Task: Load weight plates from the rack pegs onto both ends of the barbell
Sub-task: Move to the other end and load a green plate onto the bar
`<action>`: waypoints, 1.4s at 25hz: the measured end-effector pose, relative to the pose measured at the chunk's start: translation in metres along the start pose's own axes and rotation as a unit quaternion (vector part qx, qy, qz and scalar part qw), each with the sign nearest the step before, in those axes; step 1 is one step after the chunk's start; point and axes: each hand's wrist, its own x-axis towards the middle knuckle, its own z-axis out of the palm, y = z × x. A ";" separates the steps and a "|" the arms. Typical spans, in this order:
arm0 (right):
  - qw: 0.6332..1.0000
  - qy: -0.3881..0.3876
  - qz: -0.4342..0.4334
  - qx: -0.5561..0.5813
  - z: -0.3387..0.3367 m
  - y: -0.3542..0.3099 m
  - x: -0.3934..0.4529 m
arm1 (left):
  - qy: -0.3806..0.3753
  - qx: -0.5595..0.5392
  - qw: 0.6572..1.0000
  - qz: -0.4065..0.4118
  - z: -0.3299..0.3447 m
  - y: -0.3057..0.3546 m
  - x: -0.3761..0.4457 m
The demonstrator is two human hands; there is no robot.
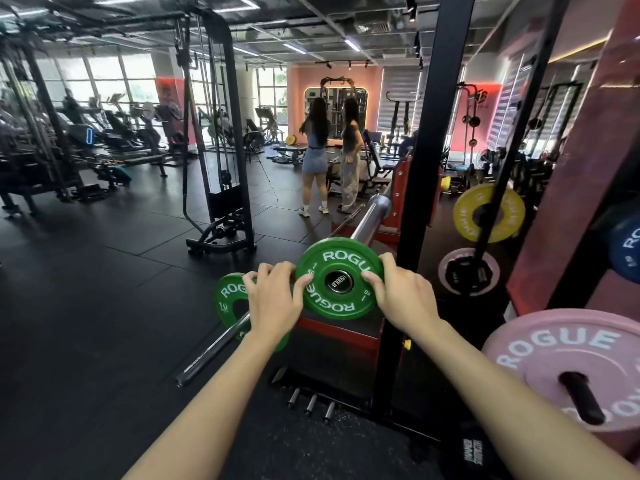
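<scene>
With both hands gripping opposite rim edges, left hand (273, 299) and right hand (403, 294) hold the green Rogue plate (341, 278) square on the barbell sleeve (369, 216), likely so the bore slides inward without binding.

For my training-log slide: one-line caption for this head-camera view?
Both hands, left and right, grip a green Rogue plate threaded on the barbell sleeve.

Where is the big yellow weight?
The yellow plate hangs on the black rack upright at the right of the head view, just above a pink plate.
</scene>
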 end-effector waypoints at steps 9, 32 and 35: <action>0.997 0.037 0.039 -0.049 0.008 -0.005 0.005 | -0.048 -0.015 0.998 0.034 0.032 -0.013 0.032; 0.980 0.073 0.157 -0.102 0.036 0.005 0.040 | -0.011 0.003 0.991 0.137 0.073 -0.020 0.096; 0.979 0.060 0.164 -0.104 0.043 0.016 0.053 | -0.010 -0.001 0.990 0.140 0.085 -0.017 0.111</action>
